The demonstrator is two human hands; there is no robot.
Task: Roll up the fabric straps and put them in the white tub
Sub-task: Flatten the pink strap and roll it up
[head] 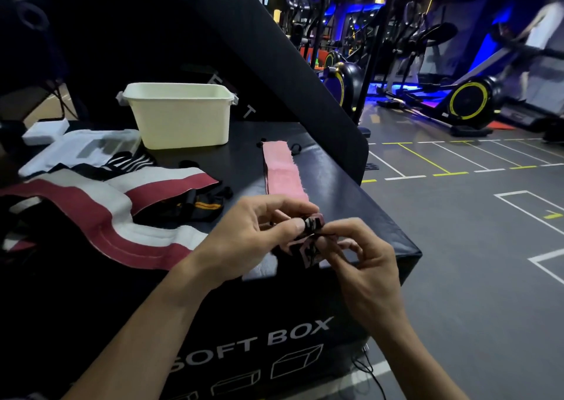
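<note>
Both: left hand [259, 225], right hand [363, 256] pinching pink strap [282, 170] end.

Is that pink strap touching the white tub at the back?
Apart. In the head view, the far end of the pink strap lies to the right of the white tub, with bare black box top plainly visible between them.

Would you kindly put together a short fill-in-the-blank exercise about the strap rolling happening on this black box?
1. Both hands, the left hand and right hand, are rolling the near end of the ____ strap.
2. The white tub stands at the ____ side of the box top.
3. The words printed on the black box read SOFT ____.

Missing words: pink; far; BOX
</note>
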